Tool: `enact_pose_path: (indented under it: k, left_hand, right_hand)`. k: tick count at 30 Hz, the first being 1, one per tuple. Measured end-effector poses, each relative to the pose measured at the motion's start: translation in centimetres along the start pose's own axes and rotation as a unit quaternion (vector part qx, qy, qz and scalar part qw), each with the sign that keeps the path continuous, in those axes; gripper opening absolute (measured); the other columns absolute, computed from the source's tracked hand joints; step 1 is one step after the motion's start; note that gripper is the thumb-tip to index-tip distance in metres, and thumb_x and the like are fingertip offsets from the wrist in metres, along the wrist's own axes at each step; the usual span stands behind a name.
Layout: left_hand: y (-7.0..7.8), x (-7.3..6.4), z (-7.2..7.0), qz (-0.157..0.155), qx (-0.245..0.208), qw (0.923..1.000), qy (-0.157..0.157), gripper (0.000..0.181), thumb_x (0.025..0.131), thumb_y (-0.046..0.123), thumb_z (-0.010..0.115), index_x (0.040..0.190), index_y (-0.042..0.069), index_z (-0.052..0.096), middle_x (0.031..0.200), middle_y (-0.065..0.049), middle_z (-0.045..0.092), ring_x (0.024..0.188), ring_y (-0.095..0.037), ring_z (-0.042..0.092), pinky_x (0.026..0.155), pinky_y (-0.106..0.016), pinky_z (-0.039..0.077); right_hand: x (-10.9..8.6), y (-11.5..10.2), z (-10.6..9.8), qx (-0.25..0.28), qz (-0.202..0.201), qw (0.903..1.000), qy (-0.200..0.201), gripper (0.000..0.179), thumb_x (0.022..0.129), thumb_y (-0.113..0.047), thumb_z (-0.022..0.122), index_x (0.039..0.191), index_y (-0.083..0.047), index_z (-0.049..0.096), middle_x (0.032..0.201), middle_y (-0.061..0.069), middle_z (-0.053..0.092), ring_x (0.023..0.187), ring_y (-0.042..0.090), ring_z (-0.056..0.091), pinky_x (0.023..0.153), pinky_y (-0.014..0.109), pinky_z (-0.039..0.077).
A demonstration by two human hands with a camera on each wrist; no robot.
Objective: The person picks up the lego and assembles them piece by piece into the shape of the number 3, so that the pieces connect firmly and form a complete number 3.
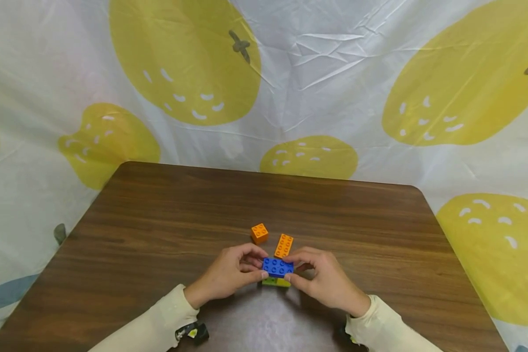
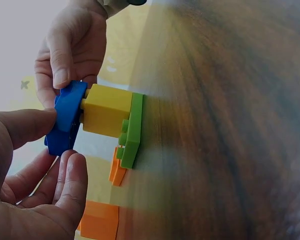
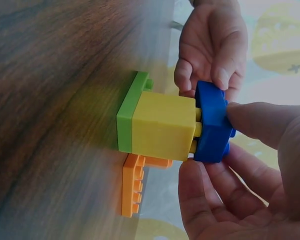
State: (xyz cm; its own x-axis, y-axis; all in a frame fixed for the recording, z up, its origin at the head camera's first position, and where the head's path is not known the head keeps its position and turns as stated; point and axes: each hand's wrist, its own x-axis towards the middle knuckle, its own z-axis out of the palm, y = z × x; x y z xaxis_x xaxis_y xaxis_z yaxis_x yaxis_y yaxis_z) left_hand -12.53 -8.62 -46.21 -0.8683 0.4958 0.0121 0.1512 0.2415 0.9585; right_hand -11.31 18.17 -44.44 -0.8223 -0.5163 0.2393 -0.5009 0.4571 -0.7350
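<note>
A blue brick (image 1: 278, 267) with studs on top is pinched at its two ends, my left hand (image 1: 229, 272) on one and my right hand (image 1: 327, 277) on the other. Below it, a yellow brick (image 2: 109, 111) stands on a thin green brick (image 3: 125, 131) on the table. In the right wrist view, yellow studs show in a narrow gap under the blue brick; whether the two touch I cannot tell. Thumbs and fingers grip opposite long sides of the blue brick. From the head view, most of the yellow brick is hidden under it.
Just beyond the hands lie a flat orange brick (image 1: 284, 245) and, to its left, a taller square orange brick (image 1: 259, 233). The brown wooden table (image 1: 193, 205) runs back to a white curtain (image 1: 317, 98) printed with yellow fruit.
</note>
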Motion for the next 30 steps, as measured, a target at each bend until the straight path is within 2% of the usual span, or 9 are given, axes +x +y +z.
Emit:
enact_pose_path:
  k: [11,18,27,30]
  left_hand:
    - [-0.01,-0.11,0.34,-0.008,-0.003,1.0000,-0.003,0.033,0.094,0.012,0.082,0.123,0.002,0.069,0.116,-0.011,0.072,0.105,-0.022,0.070,0.089,-0.023,0.061]
    - [0.16,0.11,0.31,-0.005,-0.003,1.0000,-0.008,0.034,0.095,0.013,0.080,0.125,0.002,0.069,0.118,-0.012,0.071,0.105,-0.021,0.070,0.090,-0.024,0.062]
    - [0.29,0.13,0.28,-0.006,-0.001,1.0000,-0.006,0.033,0.095,0.013,0.080,0.125,0.002,0.069,0.117,-0.012,0.071,0.104,-0.021,0.070,0.090,-0.024,0.062]
    - [0.33,0.09,0.22,-0.007,0.001,1.0000,-0.005,0.033,0.096,0.013,0.080,0.125,0.002,0.069,0.118,-0.012,0.071,0.104,-0.021,0.070,0.090,-0.024,0.062]
  right_hand:
    - [-0.20,0.24,0.07,0.033,0.012,0.9994,0.001,0.027,0.089,-0.009,0.084,0.116,-0.009,0.078,0.111,0.004,0.079,0.093,0.016,0.078,0.083,0.033,0.066]
    - [-0.18,0.32,-0.08,0.039,0.014,0.9991,0.006,0.025,0.090,-0.009,0.084,0.114,-0.009,0.079,0.111,0.004,0.079,0.096,0.021,0.079,0.081,0.041,0.066]
    - [-0.06,0.49,0.06,0.068,0.013,0.9976,0.004,0.026,0.087,0.000,0.084,0.112,-0.005,0.078,0.111,0.008,0.078,0.098,0.024,0.078,0.080,0.029,0.065]
    - [-0.02,0.45,0.07,0.061,0.013,0.9980,0.005,0.026,0.087,-0.001,0.084,0.112,-0.005,0.078,0.111,0.007,0.078,0.098,0.023,0.078,0.081,0.029,0.065]
